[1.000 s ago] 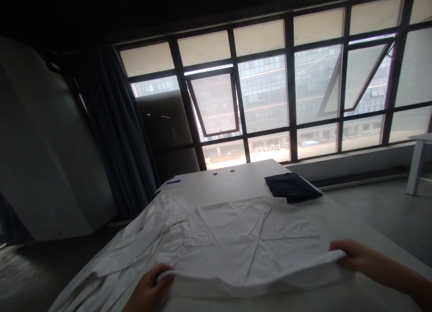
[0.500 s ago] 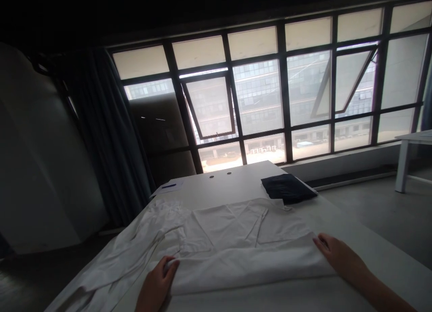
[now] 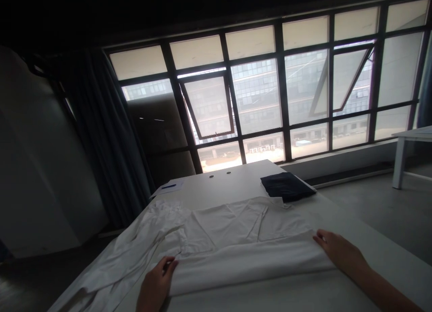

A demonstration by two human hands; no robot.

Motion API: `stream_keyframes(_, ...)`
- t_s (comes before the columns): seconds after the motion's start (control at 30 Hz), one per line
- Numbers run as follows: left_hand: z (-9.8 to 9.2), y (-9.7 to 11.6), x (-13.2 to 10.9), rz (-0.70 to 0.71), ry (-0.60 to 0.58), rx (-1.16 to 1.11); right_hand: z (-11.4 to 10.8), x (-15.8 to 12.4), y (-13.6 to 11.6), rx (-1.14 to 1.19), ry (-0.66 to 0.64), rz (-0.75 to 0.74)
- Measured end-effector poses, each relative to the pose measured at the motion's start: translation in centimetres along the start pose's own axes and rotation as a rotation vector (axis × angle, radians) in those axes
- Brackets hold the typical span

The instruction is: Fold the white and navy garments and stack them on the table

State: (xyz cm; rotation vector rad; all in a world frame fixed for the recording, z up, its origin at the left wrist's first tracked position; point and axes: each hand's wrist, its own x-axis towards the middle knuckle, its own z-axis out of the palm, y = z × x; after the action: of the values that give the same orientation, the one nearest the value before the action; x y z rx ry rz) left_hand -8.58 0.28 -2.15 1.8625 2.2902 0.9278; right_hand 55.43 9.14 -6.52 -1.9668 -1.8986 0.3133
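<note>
Where the white garment is folded over, left hand pinches one end of the band, right hand the other. Garment lies on the white table, crumpled white fabric at its left, dark folded cloth near its far right corner.

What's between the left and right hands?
A folded-over band of the white garment, stretching from the left hand to the right hand, as the head view shows.
</note>
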Motion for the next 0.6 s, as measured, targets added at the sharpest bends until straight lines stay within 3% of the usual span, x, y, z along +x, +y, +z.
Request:
stream_keyframes(0.27, 0.4, -2.1, -0.3, 0.012, 0.027, -0.034, 0.4, -0.2, -0.1, -0.1, 0.001, 0.055)
stream_keyframes(0.6, -0.2, -1.0, -0.4, 0.023, -0.034, 0.011, 0.7, -0.1, 1.0, -0.091, -0.012, -0.003)
